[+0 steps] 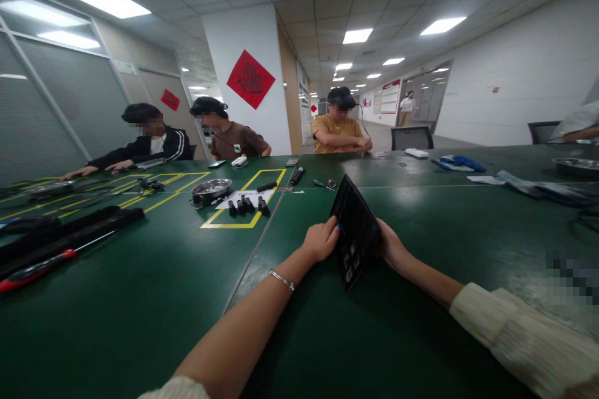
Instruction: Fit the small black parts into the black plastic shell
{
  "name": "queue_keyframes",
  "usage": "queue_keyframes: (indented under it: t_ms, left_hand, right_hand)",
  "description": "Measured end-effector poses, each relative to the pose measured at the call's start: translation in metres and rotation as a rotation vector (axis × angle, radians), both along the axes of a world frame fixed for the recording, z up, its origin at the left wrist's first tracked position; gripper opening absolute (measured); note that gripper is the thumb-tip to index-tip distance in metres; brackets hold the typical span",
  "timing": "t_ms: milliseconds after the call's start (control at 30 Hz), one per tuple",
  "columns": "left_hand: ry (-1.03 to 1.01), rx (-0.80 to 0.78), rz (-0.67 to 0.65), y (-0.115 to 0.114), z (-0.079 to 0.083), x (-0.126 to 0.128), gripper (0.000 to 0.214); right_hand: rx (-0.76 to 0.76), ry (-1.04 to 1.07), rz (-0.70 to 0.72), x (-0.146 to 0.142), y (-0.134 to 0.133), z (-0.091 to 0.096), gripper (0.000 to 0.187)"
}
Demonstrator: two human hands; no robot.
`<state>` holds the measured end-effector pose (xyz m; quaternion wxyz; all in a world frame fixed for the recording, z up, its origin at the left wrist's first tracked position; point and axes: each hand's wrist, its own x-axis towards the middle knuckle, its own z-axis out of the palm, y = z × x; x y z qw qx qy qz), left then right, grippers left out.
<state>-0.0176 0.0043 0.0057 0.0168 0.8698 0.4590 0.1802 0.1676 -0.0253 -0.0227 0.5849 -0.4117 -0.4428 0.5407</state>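
Observation:
A dark tablet (pixel 356 230) stands tilted between my two hands above the green table, its screen side turned toward the left and showing several small lit patches. My left hand (pixel 322 240) grips its left edge, with the thumb near the screen; a silver bracelet (pixel 282 279) circles that wrist. On the opposite side, my right hand (pixel 390 248) holds the other edge, and its fingertips are hidden behind the tablet. Beyond the tablet lie pliers (pixel 322 184) with dark green handles and a black cylinder (pixel 297 176).
Several black cylindrical parts (pixel 248 204) stand on paper inside yellow tape, beside a metal bowl (pixel 211 189). At left are a red-handled screwdriver (pixel 40 269) and a long black tray (pixel 107 222). Blue-and-white gloves (pixel 457 164) lie far right. Other people sit around the table (pixel 290 336).

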Motion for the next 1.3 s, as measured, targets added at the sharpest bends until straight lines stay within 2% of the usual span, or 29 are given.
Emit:
queue_keyframes:
  t_ms: [267,700,1033,1200,1300]
  left_hand:
    - [0.027,-0.005,0.009,0.0044,0.0007,0.0008,0.038]
    - [0.089,0.102,-0.002,-0.0047,0.0038,-0.0001,0.031]
    - [0.037,0.036,-0.01,0.0011,0.0018,0.0,0.057]
    - [0.062,0.0,0.013,0.0021,0.0009,0.0002,0.058]
    - [0.081,0.035,0.049,0.0004,0.001,0.0015,0.053]
  right_hand:
    - [0.006,-0.016,-0.024,0.0002,0.0006,-0.0011,0.037]
    - [0.021,-0.013,-0.01,0.0016,0.0036,-0.0055,0.035]
    - [0.017,-0.014,0.004,0.0025,0.0044,-0.0055,0.033]
    - [0.018,-0.022,0.004,0.0024,0.0058,-0.0067,0.035]
    - [0.007,-0.028,-0.008,0.0021,0.0054,-0.0062,0.037]
